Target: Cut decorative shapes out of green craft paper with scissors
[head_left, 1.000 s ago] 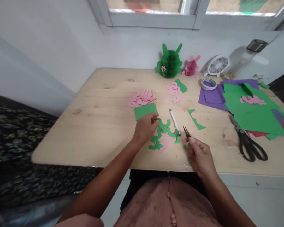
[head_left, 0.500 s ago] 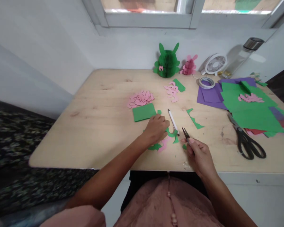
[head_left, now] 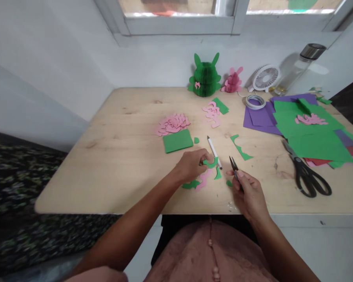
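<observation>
My left hand [head_left: 191, 165] is closed, its fingertips pinching a curved green paper scrap [head_left: 211, 163] just above the table. My right hand [head_left: 248, 192] is wrapped round a pair of small scissors [head_left: 233, 164], their pointed blades aimed away from me and slightly apart. Under and beside my left hand lie a wavy pink paper strip [head_left: 204, 180] and green offcuts [head_left: 191, 184]. A white pen [head_left: 214, 152] rests between the hands, partly behind the green scrap. Beyond my left hand are a folded green card [head_left: 178, 141] and a heap of pink cutouts [head_left: 173, 124].
Large black scissors [head_left: 304, 172] lie at the right beside stacked green sheets [head_left: 312, 143] and purple paper [head_left: 263, 119]. A tape roll [head_left: 255, 102], small white fan [head_left: 266, 77], glass bottle [head_left: 297, 72], green paper figure [head_left: 206, 78] and pink paper figure [head_left: 232, 81] stand toward the wall.
My left hand has turned and risen slightly, and the curved green scrap is now between its fingertips. My right hand keeps the small scissors, with their tips shifted a little to the right.
</observation>
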The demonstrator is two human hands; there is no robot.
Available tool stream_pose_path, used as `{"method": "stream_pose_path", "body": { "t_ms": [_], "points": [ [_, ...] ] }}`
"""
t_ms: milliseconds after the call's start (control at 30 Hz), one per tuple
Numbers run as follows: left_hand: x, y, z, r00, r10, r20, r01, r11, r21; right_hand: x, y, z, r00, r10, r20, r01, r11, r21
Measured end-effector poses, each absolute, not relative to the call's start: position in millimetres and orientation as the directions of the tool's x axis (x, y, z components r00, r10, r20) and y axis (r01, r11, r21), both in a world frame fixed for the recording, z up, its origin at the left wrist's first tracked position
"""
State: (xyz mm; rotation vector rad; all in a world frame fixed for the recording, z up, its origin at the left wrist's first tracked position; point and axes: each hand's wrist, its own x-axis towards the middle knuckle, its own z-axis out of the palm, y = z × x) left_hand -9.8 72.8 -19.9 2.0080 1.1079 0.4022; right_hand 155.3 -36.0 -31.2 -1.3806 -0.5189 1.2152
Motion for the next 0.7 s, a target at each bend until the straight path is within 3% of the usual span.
{"method": "stream_pose_path", "body": {
  "t_ms": [133,300,433,700],
  "points": [
    [-11.2,59.8,-13.2,0.493,0.861,-0.124,0.310,-0.040,0.950,154.3,-32.3,-25.4,0.365,0.884,-0.292,-0.313,-0.179,-0.933],
    [-4.9,41.9,-6.0,0.432,0.875,-0.221,0.048,0.223,0.974,146.5,-25.2,-21.6,0.372,0.889,-0.266,-0.262,-0.175,-0.949],
    [0.8,29.0,-6.0,0.392,0.882,-0.263,-0.046,0.304,0.952,141.6,-20.5,-20.7,0.356,0.895,-0.267,-0.280,-0.170,-0.945],
    [2.3,20.2,-3.2,0.372,0.874,-0.314,-0.055,0.358,0.932,143.6,-16.3,-17.6,0.292,0.922,-0.252,-0.276,-0.171,-0.946]
  ]
}}
